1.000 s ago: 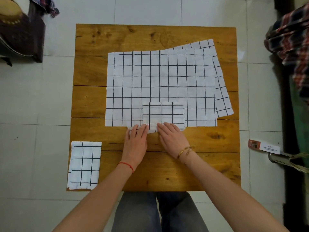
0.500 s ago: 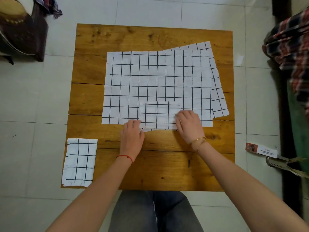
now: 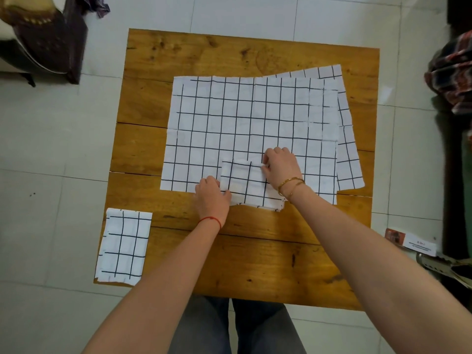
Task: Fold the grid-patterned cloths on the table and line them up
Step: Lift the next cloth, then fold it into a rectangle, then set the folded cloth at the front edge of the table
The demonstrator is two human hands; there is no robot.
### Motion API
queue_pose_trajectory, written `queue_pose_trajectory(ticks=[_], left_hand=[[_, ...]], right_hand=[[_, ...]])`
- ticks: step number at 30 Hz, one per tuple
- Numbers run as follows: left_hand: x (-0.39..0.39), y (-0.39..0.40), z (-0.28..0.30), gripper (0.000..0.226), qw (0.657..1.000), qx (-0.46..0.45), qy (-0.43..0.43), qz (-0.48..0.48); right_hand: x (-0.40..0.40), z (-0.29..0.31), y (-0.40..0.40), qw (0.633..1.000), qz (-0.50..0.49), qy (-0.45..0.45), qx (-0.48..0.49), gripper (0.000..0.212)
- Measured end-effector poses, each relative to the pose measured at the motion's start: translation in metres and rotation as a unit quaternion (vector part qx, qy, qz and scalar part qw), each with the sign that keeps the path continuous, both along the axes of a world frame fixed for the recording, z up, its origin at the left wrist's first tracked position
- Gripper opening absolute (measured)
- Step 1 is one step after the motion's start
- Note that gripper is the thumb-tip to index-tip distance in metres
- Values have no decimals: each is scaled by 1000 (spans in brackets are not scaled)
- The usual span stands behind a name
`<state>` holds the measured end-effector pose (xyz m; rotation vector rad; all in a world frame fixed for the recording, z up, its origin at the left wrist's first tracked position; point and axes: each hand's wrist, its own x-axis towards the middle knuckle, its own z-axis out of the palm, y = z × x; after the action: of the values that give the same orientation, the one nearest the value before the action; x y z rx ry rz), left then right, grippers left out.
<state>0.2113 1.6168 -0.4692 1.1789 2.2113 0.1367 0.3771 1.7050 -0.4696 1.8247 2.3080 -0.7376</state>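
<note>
A small folded grid cloth (image 3: 246, 183) lies on the near edge of a large flat grid cloth (image 3: 245, 123) on the wooden table (image 3: 255, 251). My left hand (image 3: 212, 198) grips the folded cloth's left edge. My right hand (image 3: 279, 163) pinches its far right corner. Under the large cloth another grid cloth (image 3: 348, 149) sticks out on the right. A finished folded cloth (image 3: 124, 245) rests at the table's near left corner.
A dark chair (image 3: 43, 37) stands at the far left on the tiled floor. Plaid fabric (image 3: 454, 72) hangs at the right. A small card (image 3: 411, 242) lies on the floor by the table's right side. My legs show below the near edge.
My right hand has moved from the folded cloth's near edge up to its far right corner. My left hand has shifted onto the cloth's left edge. The folded cloth looks narrower.
</note>
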Motion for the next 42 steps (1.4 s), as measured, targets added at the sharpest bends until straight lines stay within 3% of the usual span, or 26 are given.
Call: queue_pose_trajectory(ticks=[3,6,8,11,13,15,17,22,26,31,42], left_hand=[[1,0,2,15,1000,11,-23,10],[-2,2,11,16,985,34,-124,112],[-8,4,17,32,943,38,-244,224],[-19,3,22,42,839,21,-415,351],[-26,-3,23,38,821,-3,-454,348],[-34,-12,23,33,836,-12,-451,312],[-45,-23,20,35,853,-9,-428,299],[-84,-65,19,41,924,-7,-308,228],[-114,-108,27,38,957,33,-228,175],[-146,-155,32,43,971,33,-192,138],[-182,-203,30,42,974,22,-202,96]], right_hand=[[3,-1,1,998,-14,49,-34,12],[6,6,-1,977,-112,159,-88,9],[6,13,-5,952,-188,213,-116,7],[0,20,-15,883,-312,298,-187,8],[-11,22,-27,829,-383,344,-218,10],[-24,22,-42,804,-424,353,-222,13],[-38,21,-60,803,-434,344,-221,15],[-71,13,-116,842,-392,306,-207,15],[-101,15,-160,882,-325,277,-200,12],[-133,19,-211,914,-272,230,-193,13],[-166,9,-269,933,-257,143,-209,11]])
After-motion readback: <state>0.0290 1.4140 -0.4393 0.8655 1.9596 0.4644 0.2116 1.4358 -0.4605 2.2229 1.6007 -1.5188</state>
